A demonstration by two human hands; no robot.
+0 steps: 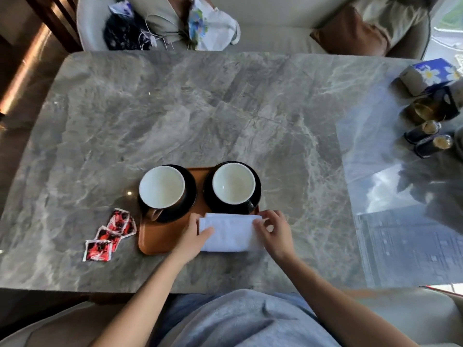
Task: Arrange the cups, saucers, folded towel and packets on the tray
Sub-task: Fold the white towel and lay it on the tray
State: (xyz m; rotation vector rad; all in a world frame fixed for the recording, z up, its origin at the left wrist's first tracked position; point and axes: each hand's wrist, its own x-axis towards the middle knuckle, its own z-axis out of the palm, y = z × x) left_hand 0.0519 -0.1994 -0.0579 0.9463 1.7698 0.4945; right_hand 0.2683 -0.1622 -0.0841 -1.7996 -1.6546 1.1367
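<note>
A brown tray (160, 237) lies on the marble table near me. Two cups, white inside, stand on black saucers at the tray's far side: the left cup (161, 187) on its saucer (190, 194), the right cup (233, 183) on its saucer (258, 189). A folded white towel (231, 232) lies on the tray's near right part. My left hand (194, 236) grips the towel's left end and my right hand (274, 231) pinches its right end. Red and white packets (110, 234) lie on the table just left of the tray.
At the far right edge of the marble table (200, 108) stand small dark bottles (426, 139), a dark jar (431, 106) and a blue flowered box (431, 73). An armchair with clothes and cables (162, 23) and a sofa with a brown cushion (350, 33) stand beyond the table.
</note>
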